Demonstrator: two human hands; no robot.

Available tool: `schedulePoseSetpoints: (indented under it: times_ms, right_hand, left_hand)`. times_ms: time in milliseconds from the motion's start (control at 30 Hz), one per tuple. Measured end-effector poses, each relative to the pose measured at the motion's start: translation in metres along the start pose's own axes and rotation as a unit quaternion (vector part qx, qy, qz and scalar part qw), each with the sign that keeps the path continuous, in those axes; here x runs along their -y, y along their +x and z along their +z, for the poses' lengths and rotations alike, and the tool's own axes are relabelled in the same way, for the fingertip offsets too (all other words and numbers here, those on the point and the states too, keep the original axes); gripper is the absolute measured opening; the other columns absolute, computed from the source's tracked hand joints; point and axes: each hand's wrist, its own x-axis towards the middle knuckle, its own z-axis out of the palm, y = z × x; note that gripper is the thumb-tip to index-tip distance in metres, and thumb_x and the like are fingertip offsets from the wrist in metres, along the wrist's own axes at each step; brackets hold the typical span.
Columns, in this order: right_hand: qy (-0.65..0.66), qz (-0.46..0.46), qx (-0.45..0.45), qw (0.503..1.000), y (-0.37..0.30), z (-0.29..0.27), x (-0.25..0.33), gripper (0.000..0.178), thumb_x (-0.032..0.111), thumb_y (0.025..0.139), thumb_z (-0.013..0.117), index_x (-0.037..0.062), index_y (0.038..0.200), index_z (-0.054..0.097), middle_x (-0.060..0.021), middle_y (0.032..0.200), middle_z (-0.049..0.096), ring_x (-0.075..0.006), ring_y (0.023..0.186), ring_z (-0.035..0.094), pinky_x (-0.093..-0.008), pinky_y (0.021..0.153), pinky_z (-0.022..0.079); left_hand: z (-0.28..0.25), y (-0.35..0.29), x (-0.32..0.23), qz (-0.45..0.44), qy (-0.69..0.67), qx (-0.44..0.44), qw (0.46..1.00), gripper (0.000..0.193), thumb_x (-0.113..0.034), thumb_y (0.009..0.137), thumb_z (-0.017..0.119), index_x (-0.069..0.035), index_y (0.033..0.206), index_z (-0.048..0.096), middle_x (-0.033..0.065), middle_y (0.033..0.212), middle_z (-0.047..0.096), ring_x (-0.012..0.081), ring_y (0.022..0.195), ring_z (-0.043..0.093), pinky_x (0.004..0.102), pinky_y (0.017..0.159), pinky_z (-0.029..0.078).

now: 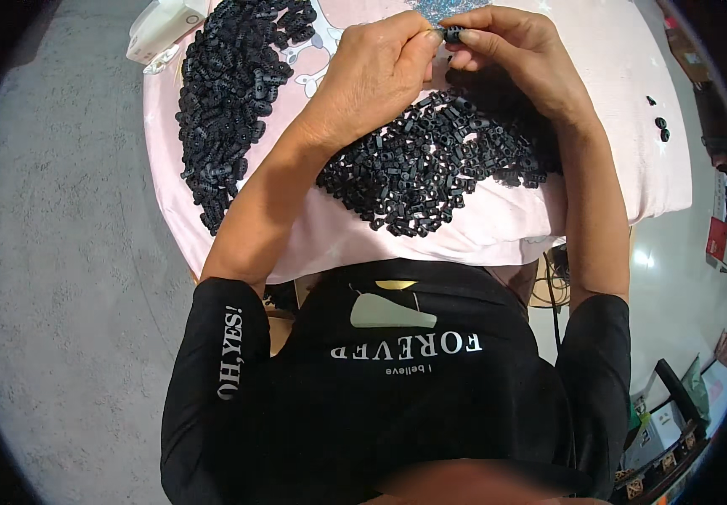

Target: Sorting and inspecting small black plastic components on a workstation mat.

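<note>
At the far side of the table my two hands meet. My right hand (519,52) pinches a small black ribbed plastic piece (454,34) between thumb and fingers. My left hand (384,66) is closed right beside that piece, its thumb and finger pressed together at the piece's left end; whatever they grip is too small to make out. Below the hands spreads a pile of small black plastic parts (414,172), partly covered by my left forearm and right wrist. Just beyond my fingertips lies a heap of tiny bluish, shiny bits (443,8).
A long heap of black ribbed pieces (225,109) runs along the table's left side. A white box (164,29) stands at the far left corner. Several loose black bits (662,129) lie at the right on the pink patterned cloth (633,181). Cables (553,286) hang below the near edge.
</note>
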Motion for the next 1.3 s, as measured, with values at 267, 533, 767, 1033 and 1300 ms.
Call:
schedulePoseSetpoints:
  times_ms: [267, 533, 767, 1033, 1300]
  right_hand:
    - [0.03, -0.006, 0.012, 0.999, 0.0, -0.002, 0.0, 0.017, 0.002, 0.102, 0.061, -0.0047, 0.114, 0.071, -0.0085, 0.091, 0.075, -0.0127, 0.077, 0.071, -0.0252, 0.074, 0.06]
    - [0.009, -0.001, 0.006, 1.0, 0.0, -0.001, -0.001, 0.017, 0.002, 0.101, 0.062, -0.0049, 0.113, 0.071, -0.0089, 0.091, 0.075, -0.0129, 0.077, 0.07, -0.0255, 0.074, 0.06]
    - [0.009, -0.007, 0.013, 1.0, 0.001, 0.001, -0.001, 0.015, 0.002, 0.101, 0.062, -0.0044, 0.112, 0.071, -0.0087, 0.091, 0.075, -0.0127, 0.078, 0.07, -0.0254, 0.074, 0.059]
    - [0.175, -0.346, 0.247, 0.888, 0.034, -0.012, -0.044, 0.014, 0.001, 0.1, 0.063, -0.0048, 0.11, 0.072, -0.0078, 0.091, 0.074, -0.0118, 0.077, 0.069, -0.0247, 0.074, 0.059]
    - [-0.046, -0.038, 0.009, 0.998, -0.007, 0.007, 0.007, 0.015, 0.0, 0.1, 0.062, -0.0051, 0.109, 0.072, -0.0081, 0.09, 0.074, -0.0118, 0.077, 0.069, -0.025, 0.074, 0.059]
  left_hand:
    - [-0.002, 0.001, 0.002, 0.003, 0.023, 0.02, 1.0, 0.024, -0.019, 0.101, 0.053, 0.001, 0.092, 0.064, 0.0156, 0.066, 0.063, 0.0263, 0.057, 0.064, 0.0379, 0.059, 0.052]
    - [-0.005, 0.002, 0.002, -0.003, 0.015, 0.031, 0.999, 0.025, -0.02, 0.101, 0.053, 0.001, 0.091, 0.063, 0.0167, 0.066, 0.063, 0.0262, 0.057, 0.064, 0.0389, 0.058, 0.05]
    - [0.001, 0.0, 0.004, 0.013, 0.032, 0.005, 0.999, 0.023, -0.018, 0.1, 0.055, 0.001, 0.089, 0.062, 0.0201, 0.066, 0.061, 0.0306, 0.057, 0.064, 0.04, 0.057, 0.05]
    - [0.01, 0.001, 0.0, 0.02, 0.01, -0.029, 0.999, 0.021, -0.016, 0.097, 0.058, 0.001, 0.085, 0.062, 0.0221, 0.068, 0.062, 0.038, 0.058, 0.062, 0.0428, 0.056, 0.049]
    - [0.01, -0.006, -0.001, 0.061, 0.056, -0.048, 0.995, 0.021, -0.016, 0.098, 0.058, 0.001, 0.087, 0.063, 0.0218, 0.069, 0.063, 0.0389, 0.062, 0.066, 0.0424, 0.057, 0.052]
